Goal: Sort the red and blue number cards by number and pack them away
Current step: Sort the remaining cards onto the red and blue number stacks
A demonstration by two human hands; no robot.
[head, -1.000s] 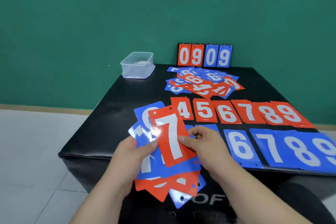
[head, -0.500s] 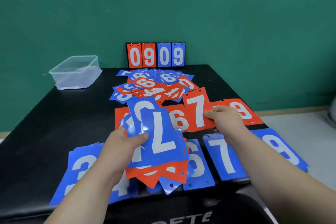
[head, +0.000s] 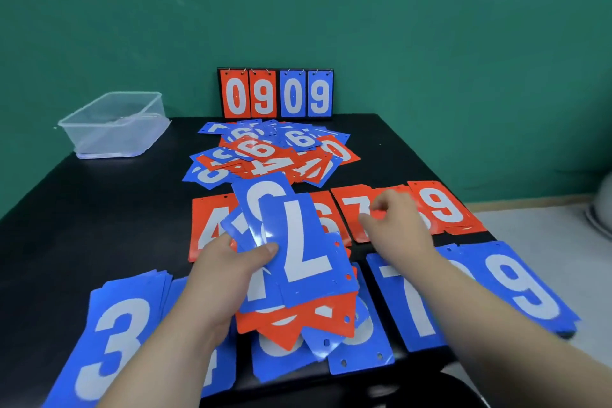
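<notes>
Left hand [head: 225, 278] grips a fan of number cards [head: 298, 308], with the blue 7 [head: 304, 252] on top.
Right hand [head: 397, 228], blurred, is over the red 7 [head: 352, 209] in the red row, its fingers loose and holding nothing. Blue rows lie on the table [head: 99, 209] beneath both wrists. An unsorted pile [head: 265, 156] sits beyond the hands, and a clear box [head: 116, 124] stands far beyond the left hand.

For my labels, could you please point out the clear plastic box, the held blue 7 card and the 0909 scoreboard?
Clear rectangular plastic box [head: 109, 140]: head view, front wall.
Held blue 7 card [head: 297, 242]: head view, white digit.
Red-and-blue 0909 scoreboard [head: 262, 94]: head view, red 9 panel.
</notes>
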